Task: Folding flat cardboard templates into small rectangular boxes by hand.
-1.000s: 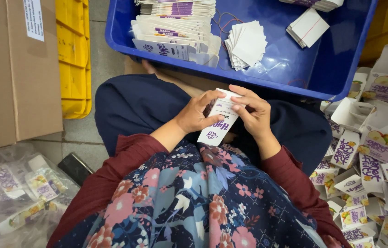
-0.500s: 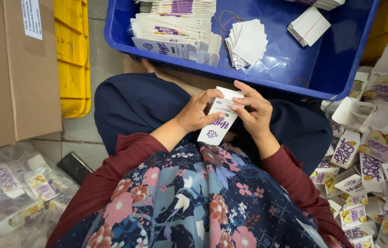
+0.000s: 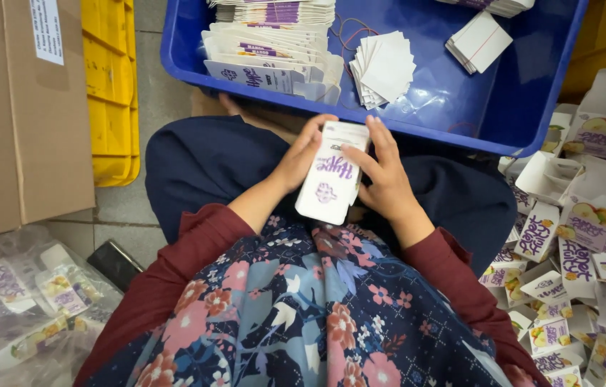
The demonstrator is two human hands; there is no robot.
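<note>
Both my hands hold a small white carton with purple lettering, above my lap. My left hand grips its left edge, fingertips curled over the top. My right hand presses flat against its right side, fingers spread along the edge. The carton's broad printed face is turned up toward me. Just beyond my hands is a blue plastic tub with a row of flat carton blanks and a fanned stack of white cards.
A heap of folded fruit-printed cartons lies at my right. A cardboard box and a yellow crate stand at my left. A clear bag of cartons sits at lower left, a dark flat object beside it.
The carton has been turned so its wide printed face points up. My left hand shifted to its left edge and my right hand flattened along its right side.
</note>
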